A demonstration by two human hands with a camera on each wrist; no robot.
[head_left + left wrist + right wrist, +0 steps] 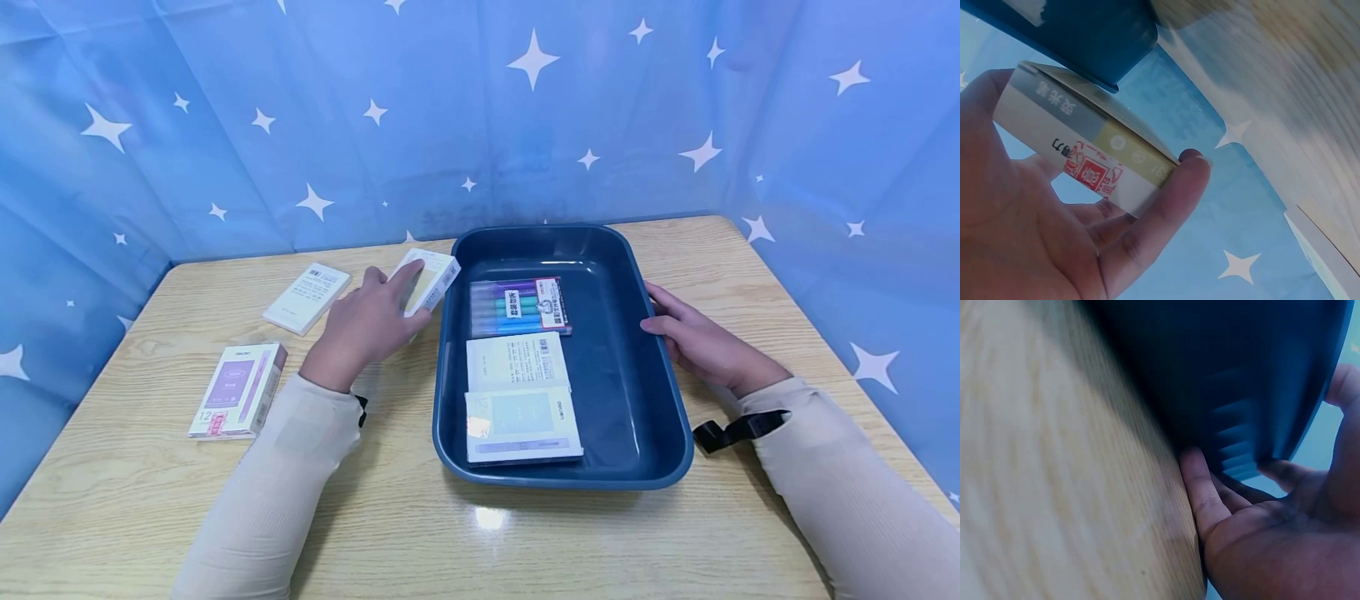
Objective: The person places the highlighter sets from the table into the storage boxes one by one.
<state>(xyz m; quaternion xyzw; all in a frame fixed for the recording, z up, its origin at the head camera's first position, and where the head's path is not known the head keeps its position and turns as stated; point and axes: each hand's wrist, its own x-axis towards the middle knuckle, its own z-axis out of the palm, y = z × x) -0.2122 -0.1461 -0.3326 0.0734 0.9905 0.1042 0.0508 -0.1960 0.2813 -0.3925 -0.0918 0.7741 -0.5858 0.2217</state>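
My left hand (367, 321) holds a white highlighter box (429, 279) with a yellowish panel, tilted above the table beside the left rim of the dark blue tub (562, 482). In the left wrist view the thumb and fingers grip the box (1085, 144) by its edges, and a red stamp shows on its side. My right hand (701, 342) holds the tub's right side, thumb at the rim and fingers against the outer wall (1235, 419). Inside the tub lie a clear pack of coloured pens (517, 307), a white box (517, 362) and another white box with a blue panel (521, 423).
On the wooden table (135, 500), left of the tub, lie a white printed box (307, 297) and a white-and-purple box (236, 390). A blue curtain with white stars (450, 125) hangs behind the table and at both sides.
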